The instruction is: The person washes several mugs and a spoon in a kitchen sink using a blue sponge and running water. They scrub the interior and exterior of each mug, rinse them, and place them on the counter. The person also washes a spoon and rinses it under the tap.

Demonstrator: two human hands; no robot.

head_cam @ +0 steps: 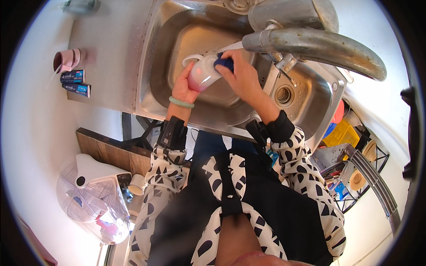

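Over the large sink basin, my left hand (184, 84) is closed around a translucent white-and-pink bottle (203, 74), tilted, with a white loop (192, 60) at its upper left. Pinched between the thumb and fingers of my right hand (241, 74) is a dark blue item (226, 63), a cloth or a cap; I cannot tell which. It sits against the bottle's upper right side. Water (231, 48) runs from the metal faucet (309, 43) just behind my right fingers. Part of the bottle is hidden by my left fingers.
A smaller basin with a drain strainer (284, 95) adjoins on the right. On the left counter stand a pink cup (68, 60) and two dark blue toothpaste tubes (75, 83). A wooden board edge (113, 146) lies lower left; a wire shelf holds a yellow basket (341, 133) at right.
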